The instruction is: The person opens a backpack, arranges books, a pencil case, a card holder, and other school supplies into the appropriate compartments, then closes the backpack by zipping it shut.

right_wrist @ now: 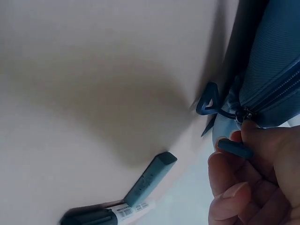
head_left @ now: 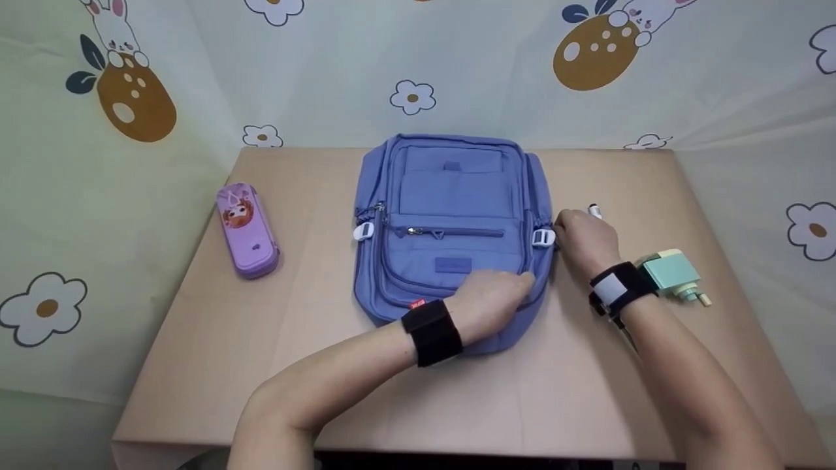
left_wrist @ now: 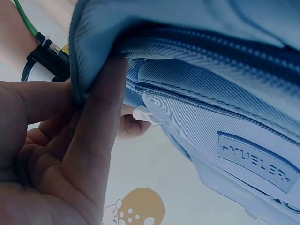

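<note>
A blue backpack (head_left: 457, 196) lies front side up on the table. My left hand (head_left: 491, 301) is over its lower right part. In the left wrist view, the left fingers (left_wrist: 96, 126) and thumb pinch a fold of the bag's fabric (left_wrist: 84, 56) beside a zipper. At the bag's right side is my right hand (head_left: 588, 240). Seen from the right wrist, that hand pinches a zipper pull (right_wrist: 234, 148) between thumb and fingers, near the zipper slider (right_wrist: 245, 115). A second, triangular pull (right_wrist: 208, 101) hangs loose there.
A purple pencil case (head_left: 247, 232) lies on the table (head_left: 313, 196) at left. A mint-green crank pencil sharpener (head_left: 673, 271) stands by my right wrist. Beyond the right hand lies a marker (head_left: 594, 210), with a small teal block (right_wrist: 151, 180) touching it. A patterned curtain (head_left: 483, 72) hangs behind.
</note>
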The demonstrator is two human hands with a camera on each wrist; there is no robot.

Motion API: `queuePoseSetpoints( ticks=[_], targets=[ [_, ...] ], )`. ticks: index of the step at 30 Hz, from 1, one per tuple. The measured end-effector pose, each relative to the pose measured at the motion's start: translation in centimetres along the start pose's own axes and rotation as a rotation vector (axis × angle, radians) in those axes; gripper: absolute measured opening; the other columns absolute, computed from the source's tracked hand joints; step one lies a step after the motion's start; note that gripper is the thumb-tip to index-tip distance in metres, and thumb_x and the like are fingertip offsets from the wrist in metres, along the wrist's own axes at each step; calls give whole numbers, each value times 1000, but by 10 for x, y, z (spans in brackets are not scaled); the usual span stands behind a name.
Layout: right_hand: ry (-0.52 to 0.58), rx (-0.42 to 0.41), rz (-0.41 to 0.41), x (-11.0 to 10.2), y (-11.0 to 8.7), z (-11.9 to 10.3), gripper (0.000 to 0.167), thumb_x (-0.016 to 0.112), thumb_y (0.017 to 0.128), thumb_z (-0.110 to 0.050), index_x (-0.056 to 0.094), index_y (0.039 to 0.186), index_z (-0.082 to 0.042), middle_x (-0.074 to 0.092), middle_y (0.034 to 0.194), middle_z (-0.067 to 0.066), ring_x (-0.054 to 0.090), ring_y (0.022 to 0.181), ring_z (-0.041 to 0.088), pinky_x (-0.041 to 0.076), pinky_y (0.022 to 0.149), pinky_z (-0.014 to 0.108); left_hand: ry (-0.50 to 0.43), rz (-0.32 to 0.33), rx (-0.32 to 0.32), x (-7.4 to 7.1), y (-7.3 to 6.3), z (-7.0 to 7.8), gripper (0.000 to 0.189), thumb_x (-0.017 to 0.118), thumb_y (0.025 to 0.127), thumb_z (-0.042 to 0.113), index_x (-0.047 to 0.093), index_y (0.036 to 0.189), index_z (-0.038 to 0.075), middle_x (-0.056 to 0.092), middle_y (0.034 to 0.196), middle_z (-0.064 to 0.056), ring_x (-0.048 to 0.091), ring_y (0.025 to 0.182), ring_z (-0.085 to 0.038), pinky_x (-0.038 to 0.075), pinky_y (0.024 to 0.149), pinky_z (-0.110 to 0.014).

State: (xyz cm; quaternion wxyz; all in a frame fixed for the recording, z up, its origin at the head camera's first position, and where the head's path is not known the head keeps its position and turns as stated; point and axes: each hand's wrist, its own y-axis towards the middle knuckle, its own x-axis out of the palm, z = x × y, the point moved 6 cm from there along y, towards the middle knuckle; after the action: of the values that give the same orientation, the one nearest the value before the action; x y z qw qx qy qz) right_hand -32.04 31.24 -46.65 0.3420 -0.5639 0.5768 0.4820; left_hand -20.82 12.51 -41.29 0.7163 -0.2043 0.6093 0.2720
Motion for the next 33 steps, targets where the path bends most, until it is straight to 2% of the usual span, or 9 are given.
queuePoseSetpoints(
  ticks=[10, 14, 17, 20, 22, 25, 29, 31, 33],
  targets=[
    [47, 25, -25, 0, -1, 2, 19, 59, 101, -16, 72, 101, -2, 73, 100, 18, 68, 87, 39, 52, 73, 57, 49, 28, -6, 4, 0, 1, 8, 58, 99, 7, 59, 92, 12, 65, 77, 0, 66, 67, -21, 54, 52, -38],
    [28, 17, 12, -6, -2, -1, 20, 56, 100, -12, 71, 105, 0, 70, 103, 21, 66, 92, 42, 52, 75, 58, 66, 16, -12, 7, 1, 2, 8, 59, 99, 9, 61, 93, 13, 67, 80, 0, 67, 69, -20, 55, 53, -38],
    [20, -31, 89, -15, -3, -9, 18, 59, 98, -9, 70, 107, 1, 68, 104, 22, 62, 96, 44, 51, 77, 58, 73, 9, -14, 9, 1, 2, 7, 60, 98, 10, 62, 93, 13, 67, 81, 0, 67, 70, -19, 55, 53, -37],
    [38, -117, 149, -23, -6, -24, 16, 64, 95, -8, 71, 106, 1, 68, 103, 20, 60, 97, 43, 50, 78, 56, 101, 28, -6, 10, 1, 3, 6, 62, 98, 15, 64, 93, 14, 69, 82, 1, 67, 69, -17, 56, 51, -37],
    [64, -176, 145, -24, -9, -35, 16, 67, 95, -9, 72, 105, 1, 70, 102, 19, 61, 95, 42, 50, 80, 54, 104, 36, 1, 9, 0, 2, 10, 63, 100, 20, 66, 93, 13, 69, 82, 0, 68, 70, -18, 56, 51, -38],
    [105, -235, 93, -21, -16, -50, 16, 69, 95, -12, 73, 104, 0, 71, 100, 18, 64, 92, 39, 51, 80, 53, 64, 49, 12, 6, -3, -2, 17, 62, 102, 29, 66, 93, 14, 69, 83, 1, 68, 70, -18, 55, 53, -37],
    [132, -272, 45, -17, -24, -63, 16, 70, 96, -16, 73, 104, -3, 72, 99, 15, 66, 90, 35, 52, 79, 50, -26, 115, 2, -6, -17, -21, 17, 62, 102, 30, 68, 95, 16, 69, 85, 3, 66, 72, -17, 55, 59, -34],
    [136, -283, 41, -19, -27, -67, 15, 70, 96, -16, 73, 104, -4, 73, 99, 14, 66, 90, 34, 53, 79, 49, -67, 162, -28, -14, -27, -40, 14, 63, 101, 28, 70, 98, 16, 70, 89, 3, 67, 77, -17, 56, 63, -33],
    [141, -297, 42, -22, -29, -72, 15, 70, 96, -16, 73, 104, -4, 73, 99, 14, 67, 91, 34, 53, 80, 50, -93, 204, -79, -20, -38, -65, 14, 62, 101, 25, 72, 102, 15, 72, 95, 1, 69, 83, -19, 57, 69, -34]
  ],
)
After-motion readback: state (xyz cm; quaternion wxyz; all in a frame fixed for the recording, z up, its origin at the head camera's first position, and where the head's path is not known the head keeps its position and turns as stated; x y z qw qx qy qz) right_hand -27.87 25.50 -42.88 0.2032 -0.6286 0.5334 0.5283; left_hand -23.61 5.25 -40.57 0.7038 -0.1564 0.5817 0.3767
